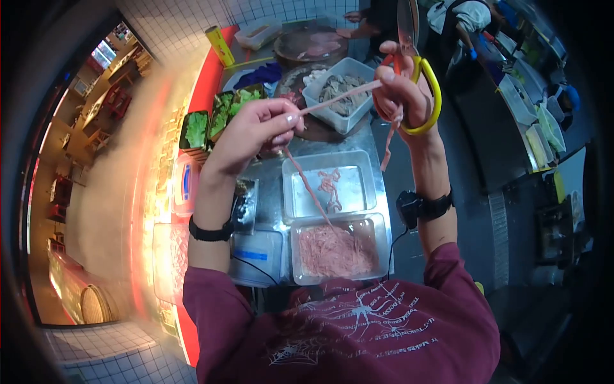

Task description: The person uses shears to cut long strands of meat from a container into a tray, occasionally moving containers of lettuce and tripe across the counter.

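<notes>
My left hand [265, 131] pinches a long pink strand of what looks like raw intestine [339, 98]. The strand stretches taut up to my right hand [409, 96], and a loose end dangles below that hand. On the left hand's side it trails down into a clear tray heaped with pink strands [336, 253]. My right hand also grips scissors [437, 96] with yellow-and-red handles, blades pointing up. Beyond the heaped tray, a second tray [294, 192] holds a few strands. Both hands are raised above the metal table.
A clear tub of greyish food [345, 96] and round chopping boards [311, 46] stand farther back. Leafy greens [197, 130] and a lidded container [259, 253] are on the left. Another person's hand [345, 32] is at the far board; another person works at the right.
</notes>
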`<state>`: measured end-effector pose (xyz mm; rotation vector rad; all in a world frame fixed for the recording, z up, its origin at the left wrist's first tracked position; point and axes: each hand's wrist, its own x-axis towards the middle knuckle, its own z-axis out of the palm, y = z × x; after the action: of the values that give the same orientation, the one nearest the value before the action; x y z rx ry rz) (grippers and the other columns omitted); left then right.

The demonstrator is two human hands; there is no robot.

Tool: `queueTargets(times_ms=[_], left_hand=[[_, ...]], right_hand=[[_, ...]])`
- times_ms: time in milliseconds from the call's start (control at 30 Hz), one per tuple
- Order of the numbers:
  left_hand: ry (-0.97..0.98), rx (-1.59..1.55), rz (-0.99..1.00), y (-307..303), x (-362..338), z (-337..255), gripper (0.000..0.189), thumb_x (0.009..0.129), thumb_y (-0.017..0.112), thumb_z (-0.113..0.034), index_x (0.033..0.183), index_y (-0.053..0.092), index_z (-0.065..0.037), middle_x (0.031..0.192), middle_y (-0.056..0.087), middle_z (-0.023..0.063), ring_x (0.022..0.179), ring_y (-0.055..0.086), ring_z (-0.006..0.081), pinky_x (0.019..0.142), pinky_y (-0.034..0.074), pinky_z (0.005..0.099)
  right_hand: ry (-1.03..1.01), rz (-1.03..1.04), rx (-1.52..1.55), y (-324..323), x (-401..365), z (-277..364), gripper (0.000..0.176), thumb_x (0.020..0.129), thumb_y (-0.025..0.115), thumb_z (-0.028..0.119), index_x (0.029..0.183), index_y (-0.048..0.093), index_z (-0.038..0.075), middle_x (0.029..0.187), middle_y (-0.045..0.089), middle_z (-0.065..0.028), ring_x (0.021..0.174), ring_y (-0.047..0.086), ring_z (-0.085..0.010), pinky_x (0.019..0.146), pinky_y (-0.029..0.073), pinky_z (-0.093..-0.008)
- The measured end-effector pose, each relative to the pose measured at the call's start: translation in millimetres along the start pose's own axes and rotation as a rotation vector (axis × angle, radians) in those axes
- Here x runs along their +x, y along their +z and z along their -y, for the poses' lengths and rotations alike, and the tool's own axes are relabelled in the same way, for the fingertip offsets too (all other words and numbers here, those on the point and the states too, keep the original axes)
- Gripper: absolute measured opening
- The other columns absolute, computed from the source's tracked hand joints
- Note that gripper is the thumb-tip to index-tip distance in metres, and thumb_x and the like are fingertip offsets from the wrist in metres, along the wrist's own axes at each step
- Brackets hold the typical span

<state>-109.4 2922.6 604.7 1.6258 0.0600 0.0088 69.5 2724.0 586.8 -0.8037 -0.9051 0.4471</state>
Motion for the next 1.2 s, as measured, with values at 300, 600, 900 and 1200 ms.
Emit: queueTargets(times_ms=[300, 600, 900, 1200], left_hand=[[0.247, 0.161, -0.064, -15.9, 35.6, -97.5, 0.018, 0.092, 0.058, -0.023, 0.086, 0.063, -0.007, 0.064, 0.048, -0.0093, 0.056, 0.04, -0.0006, 0.048, 0.026, 0.0145], [0.422, 0.266, -0.092, -19.4, 47.8, -200.9, 0.008, 0.089, 0.062, -0.011, 0.089, 0.064, -0.003, 0.069, 0.056, -0.0049, 0.057, 0.048, 0.0005, 0.047, 0.034, 0.0127], [0.185, 0.262, 0.008, -12.5, 31.3, -90.0, 0.022, 0.09, 0.061, -0.031, 0.088, 0.061, -0.009, 0.068, 0.049, -0.0069, 0.057, 0.043, 0.0006, 0.051, 0.033, 0.0158], [0.014, -0.337, -0.072, 1.4, -36.7, 77.4, 0.023, 0.095, 0.054, -0.02, 0.089, 0.059, 0.001, 0.062, 0.046, -0.0029, 0.053, 0.041, 0.0039, 0.049, 0.034, 0.0188]], right_hand=[[-0.216, 0.16, -0.062, 1.5, 73.4, 60.8, 0.04, 0.087, 0.058, 0.014, 0.122, 0.045, 0.0, 0.052, 0.042, 0.0031, 0.038, 0.041, -0.006, 0.034, 0.033, -0.0204], [-0.64, 0.252, -0.326, 3.2, 140.0, 102.8, 0.021, 0.089, 0.055, 0.008, 0.109, 0.052, 0.001, 0.06, 0.044, 0.0038, 0.044, 0.042, -0.0043, 0.039, 0.033, -0.0182], [-0.743, 0.288, -0.319, -37.9, 108.0, 71.9, 0.034, 0.088, 0.058, 0.009, 0.121, 0.049, 0.004, 0.061, 0.048, 0.002, 0.045, 0.04, -0.005, 0.04, 0.031, -0.0187], [-0.044, -0.099, 0.104, -108.7, 4.9, 20.7, 0.039, 0.09, 0.055, 0.009, 0.126, 0.043, 0.0, 0.067, 0.048, -0.0025, 0.041, 0.041, -0.0042, 0.038, 0.033, -0.0158]])
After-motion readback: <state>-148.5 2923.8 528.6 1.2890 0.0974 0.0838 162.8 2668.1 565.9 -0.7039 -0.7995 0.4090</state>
